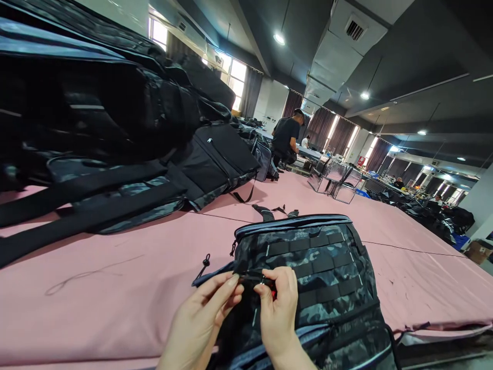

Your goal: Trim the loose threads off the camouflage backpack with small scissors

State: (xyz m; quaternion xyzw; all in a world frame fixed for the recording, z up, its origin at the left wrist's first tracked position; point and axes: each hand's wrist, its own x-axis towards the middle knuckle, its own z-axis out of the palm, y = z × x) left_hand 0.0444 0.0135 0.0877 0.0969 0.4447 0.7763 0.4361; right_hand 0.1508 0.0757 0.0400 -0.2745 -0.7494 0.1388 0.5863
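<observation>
A dark camouflage backpack with rows of black webbing lies on the pink-covered table in front of me. My left hand pinches a short black strap at the backpack's left side between thumb and fingertips. Closed at the other end of that strap is my right hand, with a small item with a red part and a metal glint in its fingers. Most of that item is hidden, so its kind does not show. A cord loop sticks out left of the backpack.
Black backpacks are piled at the left. Loose thread lies on the pink cover. Past the table stand a person in dark clothes and metal-framed chairs. A dark heap is at the right.
</observation>
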